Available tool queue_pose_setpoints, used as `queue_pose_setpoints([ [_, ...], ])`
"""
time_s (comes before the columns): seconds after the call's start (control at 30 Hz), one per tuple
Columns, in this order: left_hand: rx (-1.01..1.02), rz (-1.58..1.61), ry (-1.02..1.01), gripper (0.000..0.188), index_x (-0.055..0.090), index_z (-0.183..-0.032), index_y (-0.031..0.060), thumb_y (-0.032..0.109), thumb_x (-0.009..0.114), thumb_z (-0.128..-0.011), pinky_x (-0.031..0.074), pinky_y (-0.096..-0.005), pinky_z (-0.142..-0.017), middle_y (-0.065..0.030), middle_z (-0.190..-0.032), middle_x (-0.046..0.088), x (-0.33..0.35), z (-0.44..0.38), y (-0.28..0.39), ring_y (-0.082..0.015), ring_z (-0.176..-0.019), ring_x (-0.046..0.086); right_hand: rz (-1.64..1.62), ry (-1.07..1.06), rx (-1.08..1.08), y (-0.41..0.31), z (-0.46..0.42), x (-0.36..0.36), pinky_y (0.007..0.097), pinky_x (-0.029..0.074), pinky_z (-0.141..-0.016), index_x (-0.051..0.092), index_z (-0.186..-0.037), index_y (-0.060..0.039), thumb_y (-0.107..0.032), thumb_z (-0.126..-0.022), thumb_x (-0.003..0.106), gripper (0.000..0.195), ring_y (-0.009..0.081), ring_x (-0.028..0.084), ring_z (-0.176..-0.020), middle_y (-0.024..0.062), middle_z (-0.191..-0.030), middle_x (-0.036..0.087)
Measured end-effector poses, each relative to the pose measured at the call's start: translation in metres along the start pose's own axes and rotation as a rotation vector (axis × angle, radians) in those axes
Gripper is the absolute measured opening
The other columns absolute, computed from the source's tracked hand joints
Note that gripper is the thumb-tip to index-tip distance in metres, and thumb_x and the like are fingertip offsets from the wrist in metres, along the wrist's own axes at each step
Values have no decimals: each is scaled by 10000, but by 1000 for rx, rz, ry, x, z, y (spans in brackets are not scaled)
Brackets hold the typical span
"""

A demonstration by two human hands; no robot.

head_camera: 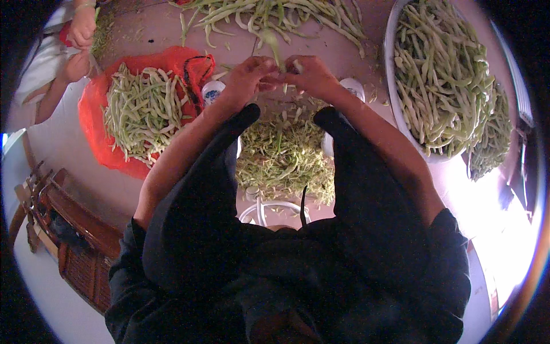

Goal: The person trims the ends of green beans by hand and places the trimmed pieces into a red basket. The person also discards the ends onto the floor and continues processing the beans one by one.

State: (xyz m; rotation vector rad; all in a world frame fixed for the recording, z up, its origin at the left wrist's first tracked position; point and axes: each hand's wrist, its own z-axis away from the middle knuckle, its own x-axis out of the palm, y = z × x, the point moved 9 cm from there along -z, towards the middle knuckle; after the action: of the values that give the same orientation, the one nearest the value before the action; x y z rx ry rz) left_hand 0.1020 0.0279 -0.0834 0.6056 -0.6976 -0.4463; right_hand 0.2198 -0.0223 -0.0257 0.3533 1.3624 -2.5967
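My left hand [247, 79] and my right hand [316, 75] meet above the floor in front of my knees. Between their fingertips is a long green bean [271, 45], held upright in view and blurred at its upper part. The curled fingers hide part of it. Below the hands, between my legs, lies a heap of bean trimmings [283, 163], ends and strings mixed together. Just beyond my hands spreads a loose pile of long green beans [275, 15] on the floor.
At left, a red mesh bag [96, 137] lies under heaped bean pieces [144, 112]. A large basin [390, 64] of beans stands at right, with more beans [492, 137] beside it. Another person's hands [81, 32] are at upper left. A brown wooden chair [81, 210] stands lower left.
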Motion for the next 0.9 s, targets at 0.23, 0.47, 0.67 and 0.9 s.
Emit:
queue_pose_setpoints([
  [0.23,-194,-276,-86,319,544,-938,-7,307,526,-887,502,-287,-584,-88,-805,615,29,26,-13,-160,-653,597,-528,105,196,46,-6,9,240,392,-406,583,-824,-47,-258,-707,716,275,101,508,-494,36,-619,554],
  [0.47,-18,-656,19,209,571,-801,32,224,530,-871,464,-319,-535,-89,-709,606,23,35,2,-172,-584,587,-185,89,109,32,-5,25,280,438,-532,569,-864,-60,-317,-822,602,262,114,525,-589,28,-691,583],
  [0.67,554,-1174,-137,206,577,-996,44,181,521,-854,482,-404,-629,-183,-822,613,51,54,30,-340,-720,611,-352,-201,179,40,4,43,262,408,-522,554,-940,-59,-278,-845,580,240,95,492,-605,17,-709,558],
  [0.9,526,-1275,-371,223,571,-1030,77,195,514,-851,474,-376,-606,-151,-803,618,61,52,8,-310,-666,610,-700,-379,192,52,26,60,229,376,-494,550,-965,-51,-204,-845,588,198,86,440,-567,-9,-712,516],
])
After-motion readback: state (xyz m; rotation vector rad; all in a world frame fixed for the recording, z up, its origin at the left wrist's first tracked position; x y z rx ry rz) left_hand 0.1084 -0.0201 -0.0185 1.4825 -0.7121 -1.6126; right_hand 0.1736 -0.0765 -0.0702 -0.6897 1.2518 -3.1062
